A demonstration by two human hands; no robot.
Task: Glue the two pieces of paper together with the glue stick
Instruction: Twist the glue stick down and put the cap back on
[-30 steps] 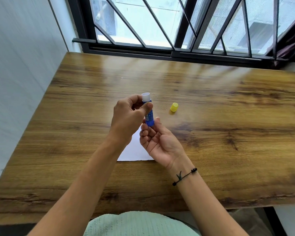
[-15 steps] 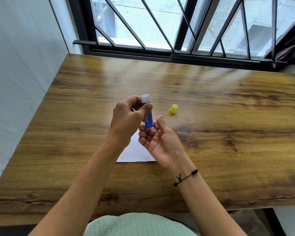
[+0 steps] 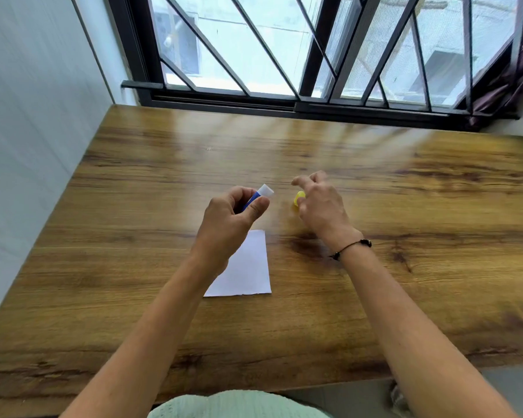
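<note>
Glue stick point(image 3: 258, 197) sits in your left hand point(image 3: 228, 220), fingers and thumb curled round the blue barrel, with the white glue end poking up and tilted to the right, held above the counter point(image 3: 133, 236). Your hands are apart. Your right hand point(image 3: 320, 206) is over the yellow cap point(image 3: 299, 198), palm down with fingers loosely spread; the view is blurred there, so you may be touching the cap with your thumb, but I cannot tell whether you grip it. The cap lies on the counter just to the right of the glue stick's tip. White paper point(image 3: 248, 267) lies flat on the counter below your left hand, its left part hidden under your left wrist; whether it is one sheet or two stacked cannot be told. A black bracelet point(image 3: 349, 247) circles your right wrist.
</note>
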